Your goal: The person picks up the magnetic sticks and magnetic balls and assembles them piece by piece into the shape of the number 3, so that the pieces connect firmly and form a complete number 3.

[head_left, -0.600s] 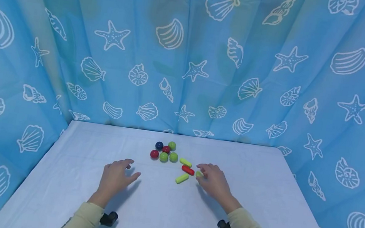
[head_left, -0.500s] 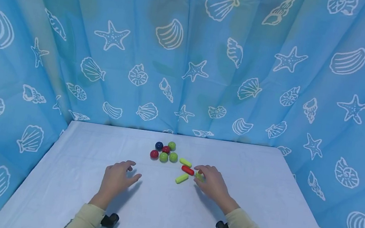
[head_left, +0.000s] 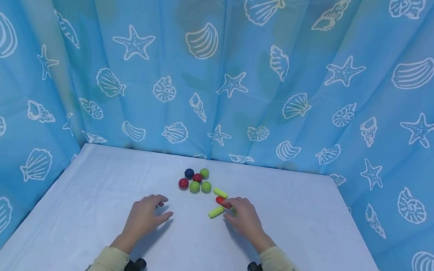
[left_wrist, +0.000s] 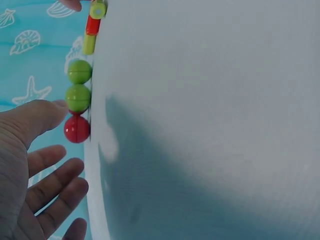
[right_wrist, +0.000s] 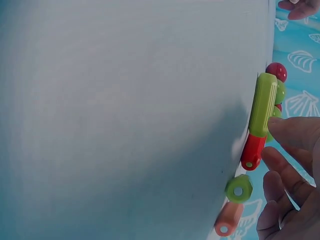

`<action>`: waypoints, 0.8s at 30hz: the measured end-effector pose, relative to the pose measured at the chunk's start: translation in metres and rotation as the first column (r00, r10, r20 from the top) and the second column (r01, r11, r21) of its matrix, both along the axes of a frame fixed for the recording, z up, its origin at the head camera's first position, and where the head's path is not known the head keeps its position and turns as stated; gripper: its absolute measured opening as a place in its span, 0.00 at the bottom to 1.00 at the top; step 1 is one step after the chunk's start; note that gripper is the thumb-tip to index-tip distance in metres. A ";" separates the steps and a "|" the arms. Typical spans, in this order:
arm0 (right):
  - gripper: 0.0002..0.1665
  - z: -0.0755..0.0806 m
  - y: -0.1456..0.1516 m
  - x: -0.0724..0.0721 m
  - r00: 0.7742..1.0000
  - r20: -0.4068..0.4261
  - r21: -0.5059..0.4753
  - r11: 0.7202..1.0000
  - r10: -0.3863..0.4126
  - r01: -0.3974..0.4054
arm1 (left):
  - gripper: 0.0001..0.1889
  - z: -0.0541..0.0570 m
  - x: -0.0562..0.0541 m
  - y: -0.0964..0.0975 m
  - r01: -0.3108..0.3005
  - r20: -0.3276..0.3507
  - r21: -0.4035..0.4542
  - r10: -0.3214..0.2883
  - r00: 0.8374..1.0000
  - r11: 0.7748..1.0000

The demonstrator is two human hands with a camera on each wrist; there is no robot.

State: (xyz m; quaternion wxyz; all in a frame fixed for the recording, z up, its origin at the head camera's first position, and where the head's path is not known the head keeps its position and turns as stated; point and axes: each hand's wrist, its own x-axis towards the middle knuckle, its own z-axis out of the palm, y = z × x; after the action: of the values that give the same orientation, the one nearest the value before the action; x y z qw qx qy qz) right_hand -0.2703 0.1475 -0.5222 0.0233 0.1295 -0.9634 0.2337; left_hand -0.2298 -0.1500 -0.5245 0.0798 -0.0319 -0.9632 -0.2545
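Observation:
My right hand (head_left: 245, 220) hovers over several short plastic sticks, fingers spread with nothing between them. Its fingertips overlap the red stick (head_left: 221, 200) in the head view. A yellow-green stick (head_left: 216, 212) lies just left of the thumb, and another yellow-green stick (head_left: 220, 193) lies behind the red one. In the right wrist view, the end of a green stick (right_wrist: 239, 189) and an orange-red stick (right_wrist: 230, 219) show below the fingers. My left hand (head_left: 144, 218) is held above the table at left, fingers loosely bent, holding nothing.
Left of the sticks is a cluster of balls: a dark blue ball (head_left: 189, 173), red ones such as the front red ball (head_left: 183, 183), and several green ones such as this green ball (head_left: 206, 187). A blue shell-patterned curtain (head_left: 217, 75) surrounds the white-covered table (head_left: 191, 261).
My right hand has moved left, now covering part of the red stick and most of the green one. My left hand has drifted right and slightly toward me. Sticks and balls stay put.

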 end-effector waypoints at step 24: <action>0.09 -0.006 -0.012 -0.011 0.998 0.024 -0.006 0.998 0.057 -0.057 | 0.24 -0.009 0.004 0.010 0.018 0.007 -0.009 -0.017 1.000 1.000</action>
State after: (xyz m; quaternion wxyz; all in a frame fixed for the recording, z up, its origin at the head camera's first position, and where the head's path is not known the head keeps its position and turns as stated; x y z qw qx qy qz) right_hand -0.2815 0.1357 -0.5282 0.0052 0.1540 -0.9589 0.2381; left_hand -0.2260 -0.1401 -0.5333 0.0742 -0.0398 -0.9644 -0.2508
